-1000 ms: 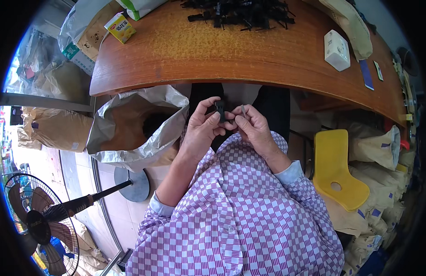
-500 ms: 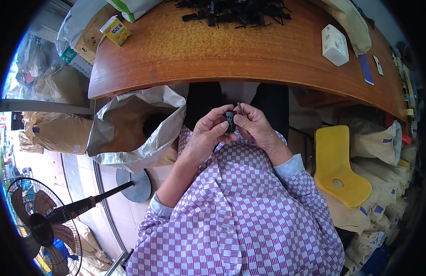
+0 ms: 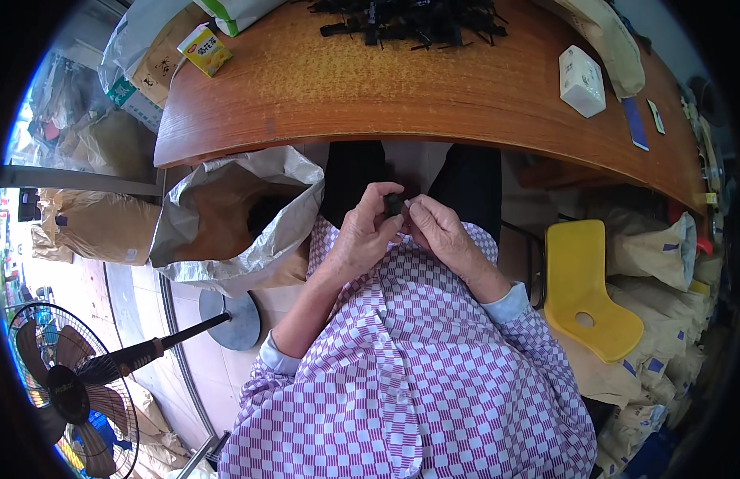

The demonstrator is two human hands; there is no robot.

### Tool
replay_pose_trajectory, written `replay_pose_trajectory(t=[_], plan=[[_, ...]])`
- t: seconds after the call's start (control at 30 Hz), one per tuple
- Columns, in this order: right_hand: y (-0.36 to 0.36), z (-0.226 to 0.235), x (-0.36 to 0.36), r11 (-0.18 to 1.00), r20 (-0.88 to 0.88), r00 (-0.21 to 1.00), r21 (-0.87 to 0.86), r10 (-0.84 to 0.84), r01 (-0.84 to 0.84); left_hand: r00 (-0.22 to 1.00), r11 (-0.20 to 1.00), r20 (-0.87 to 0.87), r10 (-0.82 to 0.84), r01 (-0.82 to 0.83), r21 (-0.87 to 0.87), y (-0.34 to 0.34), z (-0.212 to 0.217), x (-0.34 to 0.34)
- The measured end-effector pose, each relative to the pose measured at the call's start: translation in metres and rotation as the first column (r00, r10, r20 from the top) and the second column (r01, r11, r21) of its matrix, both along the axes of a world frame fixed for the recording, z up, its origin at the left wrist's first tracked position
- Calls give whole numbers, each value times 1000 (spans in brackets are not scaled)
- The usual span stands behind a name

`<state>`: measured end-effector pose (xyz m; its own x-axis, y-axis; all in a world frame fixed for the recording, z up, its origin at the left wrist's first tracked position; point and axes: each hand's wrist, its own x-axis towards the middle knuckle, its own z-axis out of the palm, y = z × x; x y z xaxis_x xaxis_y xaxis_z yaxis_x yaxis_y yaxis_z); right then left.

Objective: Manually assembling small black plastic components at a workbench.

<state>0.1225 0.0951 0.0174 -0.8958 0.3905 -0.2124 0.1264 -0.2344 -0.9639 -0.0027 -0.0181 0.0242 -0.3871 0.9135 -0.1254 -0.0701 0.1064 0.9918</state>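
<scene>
My left hand (image 3: 360,233) and my right hand (image 3: 440,231) meet over my lap, just below the edge of the curved wooden table (image 3: 386,96). Both pinch a small black part (image 3: 394,203) between the fingertips. Most of the part is hidden by my fingers. A heap of black parts (image 3: 418,17) lies at the far side of the table. My checked purple and white sleeves run down to the lower edge.
An open grey-lined sack (image 3: 234,215) stands at my left. A white box (image 3: 582,80) and a yellow carton (image 3: 205,48) sit on the table. A yellow plastic chair (image 3: 585,287) and stacked sacks (image 3: 657,255) are at my right, a standing fan (image 3: 66,383) at lower left.
My hands have stayed together on the small black part, turning it a little between the fingertips. The view has shifted slightly.
</scene>
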Motion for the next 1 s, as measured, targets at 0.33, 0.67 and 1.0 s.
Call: replay_pose_trajectory(t=[0.33, 0.67, 1.0], plan=[[-10, -8, -9, 958, 30, 999, 287, -11, 2, 977, 999, -210, 39, -46, -30, -5, -7, 1], [-16, -2, -53, 943, -51, 999, 333, 3, 14, 814, 943, -517, 263, -330, -39, -8, 11, -17], [134, 42, -133, 105, 5, 973, 994, -230, 20, 419, 804, -906, 52, -556, -211, -87, 1, -113]])
